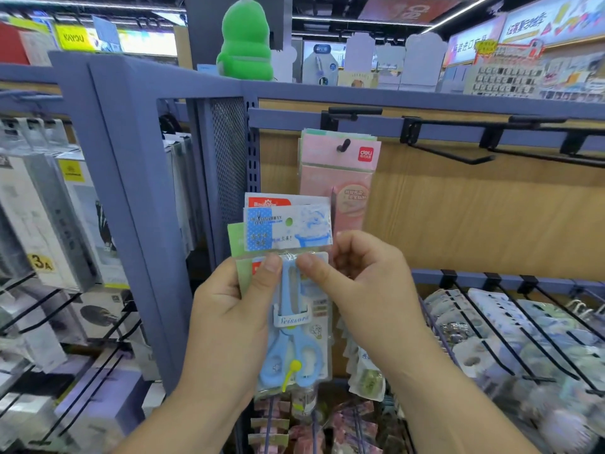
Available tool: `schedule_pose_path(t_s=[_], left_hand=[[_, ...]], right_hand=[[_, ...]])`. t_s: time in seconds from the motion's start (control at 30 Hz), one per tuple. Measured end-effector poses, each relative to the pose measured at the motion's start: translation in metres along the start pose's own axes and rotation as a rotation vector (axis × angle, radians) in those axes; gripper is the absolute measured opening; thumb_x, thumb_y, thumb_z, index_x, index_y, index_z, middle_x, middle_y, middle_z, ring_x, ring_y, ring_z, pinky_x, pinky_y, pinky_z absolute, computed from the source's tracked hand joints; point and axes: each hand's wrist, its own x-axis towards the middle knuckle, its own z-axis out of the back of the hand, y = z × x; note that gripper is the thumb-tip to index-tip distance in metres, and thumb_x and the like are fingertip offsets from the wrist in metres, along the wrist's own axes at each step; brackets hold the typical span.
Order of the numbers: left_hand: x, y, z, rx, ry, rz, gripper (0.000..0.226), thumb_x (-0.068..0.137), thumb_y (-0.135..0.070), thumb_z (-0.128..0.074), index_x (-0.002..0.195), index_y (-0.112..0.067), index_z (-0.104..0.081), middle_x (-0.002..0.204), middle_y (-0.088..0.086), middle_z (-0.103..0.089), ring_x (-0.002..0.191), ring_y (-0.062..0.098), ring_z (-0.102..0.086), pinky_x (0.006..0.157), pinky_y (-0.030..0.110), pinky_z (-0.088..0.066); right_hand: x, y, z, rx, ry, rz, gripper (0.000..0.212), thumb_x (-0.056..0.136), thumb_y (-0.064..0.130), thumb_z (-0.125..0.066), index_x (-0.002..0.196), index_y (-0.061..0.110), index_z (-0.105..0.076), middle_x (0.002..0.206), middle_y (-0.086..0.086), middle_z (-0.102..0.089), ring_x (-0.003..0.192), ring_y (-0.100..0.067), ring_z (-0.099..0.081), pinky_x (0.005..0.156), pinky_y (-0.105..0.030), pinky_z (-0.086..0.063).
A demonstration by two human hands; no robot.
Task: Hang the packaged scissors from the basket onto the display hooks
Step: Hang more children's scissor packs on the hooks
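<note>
Blue scissors in a clear pack (296, 326) sit upright at the centre of the view, handles down and the card header with its hang hole (289, 221) at 12 o'clock. The pack is the front one of a small stack (236, 239), whose other cards peek out behind it at 10 and 11 o'clock. The left hand (229, 326) grips this stack from the 9 o'clock side, thumb flat on the front and fingers hidden behind, probably so that the spare packs stay together. The right hand (370, 283) pinches the front pack from 3 o'clock, thumb on the plastic just below the header and fingers curled round its edge. That looks like a grip for peeling one pack off and steering its hole.

At 12 to 1 o'clock above the stack, a black hook (343, 145) already carries pink packs (337, 178), hung through their headers against a wooden panel (474, 224). Bare hooks (458, 155) stand out from the rail at 2 o'clock. The header is held high and faces the hooks, so I judge that hanging comes next, with the hole to be lined up with a hook tip.

A purple frame (131, 178) stands at 9 o'clock, with more goods on hooks (523, 339) at 4 o'clock. No basket is in view.
</note>
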Motion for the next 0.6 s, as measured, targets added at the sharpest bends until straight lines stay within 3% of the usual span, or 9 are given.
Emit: schedule_pose_path(t_s=[0.1,0.2,0.3,0.4,0.47,0.6], left_hand=[[0.000,0.001,0.002,-0.019,0.030,0.020,0.016,0.085,-0.031,-0.070,0.093,-0.023,-0.081,0.102,0.008,-0.082,0.092,0.028,-0.080,0.071,0.038,-0.065],[-0.001,0.001,0.001,-0.075,0.074,0.055,0.019,0.087,-0.032,-0.064,0.092,-0.023,-0.081,0.104,0.009,-0.082,0.093,0.028,-0.080,0.069,0.035,-0.064],[0.000,0.004,0.001,-0.096,0.084,0.081,0.026,0.091,-0.036,-0.057,0.095,-0.025,-0.081,0.107,0.011,-0.081,0.096,0.030,-0.079,0.075,0.044,-0.064],[0.001,0.005,0.003,-0.044,0.049,0.060,0.026,0.094,-0.034,-0.055,0.098,-0.028,-0.080,0.110,0.008,-0.081,0.102,0.030,-0.078,0.091,0.053,-0.059],[0.002,0.005,0.005,0.003,0.009,0.032,0.025,0.095,-0.035,-0.055,0.097,-0.032,-0.079,0.110,0.003,-0.081,0.103,0.026,-0.078,0.094,0.055,-0.058],[0.005,0.005,0.011,0.078,-0.061,-0.006,0.026,0.102,-0.033,-0.055,0.092,-0.035,-0.078,0.104,-0.001,-0.081,0.098,0.021,-0.078,0.093,0.058,-0.059]], right_hand=[[-0.003,-0.005,0.004,0.037,0.044,-0.024,0.012,0.086,0.020,-0.083,0.088,0.012,-0.074,0.082,-0.007,-0.076,0.075,-0.037,-0.065,0.072,-0.049,-0.058],[-0.004,-0.006,0.006,0.068,0.033,-0.069,0.018,0.084,0.028,-0.079,0.090,0.013,-0.073,0.087,-0.006,-0.078,0.078,-0.027,-0.071,0.078,-0.050,-0.059],[-0.002,-0.009,0.010,0.130,0.018,-0.111,0.028,0.079,0.034,-0.075,0.095,0.010,-0.073,0.092,-0.012,-0.079,0.085,-0.022,-0.073,0.081,-0.054,-0.059],[0.000,-0.008,0.012,0.215,0.060,-0.147,0.024,0.090,0.027,-0.067,0.110,0.013,-0.071,0.101,-0.009,-0.080,0.097,-0.027,-0.077,0.083,-0.047,-0.062],[0.002,-0.005,0.014,0.241,0.056,-0.145,0.018,0.102,0.019,-0.059,0.116,0.018,-0.070,0.106,-0.003,-0.080,0.101,-0.024,-0.077,0.089,-0.044,-0.063],[0.012,0.009,0.024,0.128,-0.029,-0.041,0.017,0.102,0.034,-0.056,0.101,0.029,-0.072,0.105,-0.006,-0.078,0.103,-0.035,-0.073,0.093,-0.063,-0.056]])
